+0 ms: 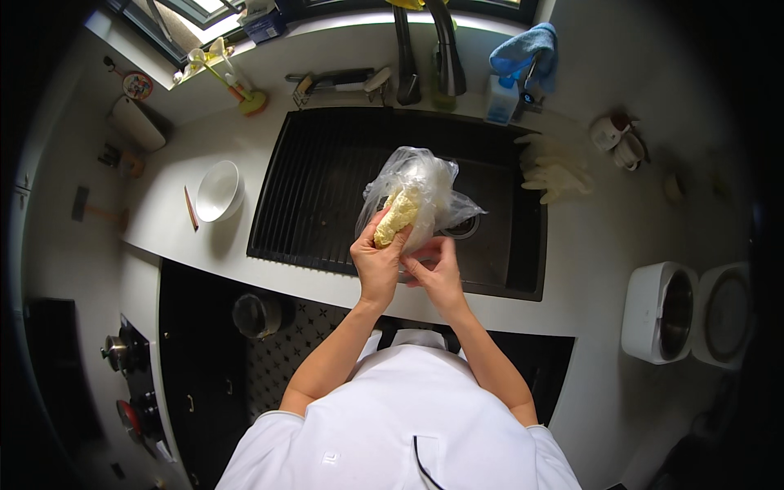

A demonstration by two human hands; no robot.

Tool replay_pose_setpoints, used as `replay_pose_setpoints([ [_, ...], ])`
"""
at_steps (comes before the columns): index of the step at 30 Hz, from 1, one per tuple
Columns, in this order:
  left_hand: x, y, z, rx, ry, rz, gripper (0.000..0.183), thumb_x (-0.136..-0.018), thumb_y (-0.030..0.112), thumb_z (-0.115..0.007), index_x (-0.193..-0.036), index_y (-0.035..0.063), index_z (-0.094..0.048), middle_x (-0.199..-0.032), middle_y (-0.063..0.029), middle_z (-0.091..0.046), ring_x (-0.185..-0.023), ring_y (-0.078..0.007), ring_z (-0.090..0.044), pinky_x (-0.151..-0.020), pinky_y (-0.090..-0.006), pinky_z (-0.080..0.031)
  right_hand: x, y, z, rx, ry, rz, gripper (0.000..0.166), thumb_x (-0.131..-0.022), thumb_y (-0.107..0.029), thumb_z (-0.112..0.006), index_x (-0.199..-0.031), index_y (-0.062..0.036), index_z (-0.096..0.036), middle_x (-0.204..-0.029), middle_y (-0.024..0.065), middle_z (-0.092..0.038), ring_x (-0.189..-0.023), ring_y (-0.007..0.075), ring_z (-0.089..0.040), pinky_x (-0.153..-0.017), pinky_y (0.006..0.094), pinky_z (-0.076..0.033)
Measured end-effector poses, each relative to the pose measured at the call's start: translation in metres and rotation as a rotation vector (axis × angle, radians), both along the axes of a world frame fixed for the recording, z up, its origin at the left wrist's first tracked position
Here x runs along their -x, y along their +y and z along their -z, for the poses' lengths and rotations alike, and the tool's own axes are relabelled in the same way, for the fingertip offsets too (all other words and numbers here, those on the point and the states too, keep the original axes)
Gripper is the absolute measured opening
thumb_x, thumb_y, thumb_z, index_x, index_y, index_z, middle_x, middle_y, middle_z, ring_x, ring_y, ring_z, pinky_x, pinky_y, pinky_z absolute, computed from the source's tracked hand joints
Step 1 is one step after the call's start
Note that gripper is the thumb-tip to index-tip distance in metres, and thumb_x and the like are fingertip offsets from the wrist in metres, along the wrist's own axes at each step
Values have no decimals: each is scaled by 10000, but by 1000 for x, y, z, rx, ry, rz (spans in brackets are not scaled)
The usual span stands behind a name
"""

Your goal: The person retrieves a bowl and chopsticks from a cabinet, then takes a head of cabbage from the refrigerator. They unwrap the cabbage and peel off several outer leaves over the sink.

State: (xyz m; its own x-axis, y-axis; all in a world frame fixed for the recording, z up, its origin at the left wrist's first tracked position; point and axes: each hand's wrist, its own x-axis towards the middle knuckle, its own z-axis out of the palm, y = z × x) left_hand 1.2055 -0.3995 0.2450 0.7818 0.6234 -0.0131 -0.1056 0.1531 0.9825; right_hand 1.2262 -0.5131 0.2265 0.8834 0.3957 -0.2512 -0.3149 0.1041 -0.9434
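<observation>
Over the black sink (527,245), my left hand (378,262) grips a pale yellow, crinkled piece of food (399,215), perhaps a cabbage leaf or heart. A clear plastic bag (422,171) lies around and behind it, with the yellow piece partly out of the bag. My right hand (433,269) is just to the right, under the bag's lower edge, its fingers curled and slightly blurred. Whether those fingers pinch the plastic is hard to tell. A white bowl (219,191) stands on the counter at the left, and reddish-brown chopsticks (191,208) lie beside it.
A dark faucet (450,61) rises behind the sink, near a soap bottle (502,98) and a blue cloth (530,49). Pale rubber gloves (554,168) hang over the sink's right edge. A white rice cooker (655,312) with its lid raised stands at the right. A ribbed drying rack (306,196) covers the sink's left part.
</observation>
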Motion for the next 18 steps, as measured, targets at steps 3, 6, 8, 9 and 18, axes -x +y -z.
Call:
replay_pose_setpoints([
  [3,-1,-4,-6,90,-24,-22,415,-880,106,-774,-1256,-14,-647,-1065,-37,-703,-945,-78,-630,-842,-246,-532,-4,3,16,-249,118,-45,248,-893,-123,-721,-987,7,-531,-855,55,-641,-701,129,-626,-641,280,-515],
  [6,0,-1,-3,172,-64,-3,383,-871,84,-776,-1224,-8,-663,-1068,-42,-707,-946,-95,-646,-850,-259,-535,-18,-5,48,-85,-123,38,96,-885,-55,-663,-886,-15,-575,-750,20,-625,-680,97,-602,-634,266,-497],
  [8,6,6,-2,226,-44,49,356,-866,60,-771,-1203,0,-672,-1075,-46,-710,-952,-108,-655,-865,-272,-538,-31,-17,54,104,-274,136,43,-844,-6,-615,-847,-39,-588,-670,6,-592,-652,73,-554,-617,264,-472],
  [9,8,7,-4,242,-52,54,346,-864,48,-768,-1194,-1,-674,-1076,-49,-711,-956,-112,-657,-874,-278,-538,-41,-24,55,229,-350,189,54,-856,-35,-630,-837,-36,-580,-661,11,-578,-624,80,-530,-589,277,-461],
  [18,16,9,-10,273,75,93,269,-859,18,-758,-1109,-40,-680,-1054,-84,-715,-923,-134,-677,-831,-288,-567,-62,-29,-11,-192,-253,275,341,-815,4,-599,-1129,-78,-495,-1143,102,-536,-994,164,-569,-808,303,-540],
])
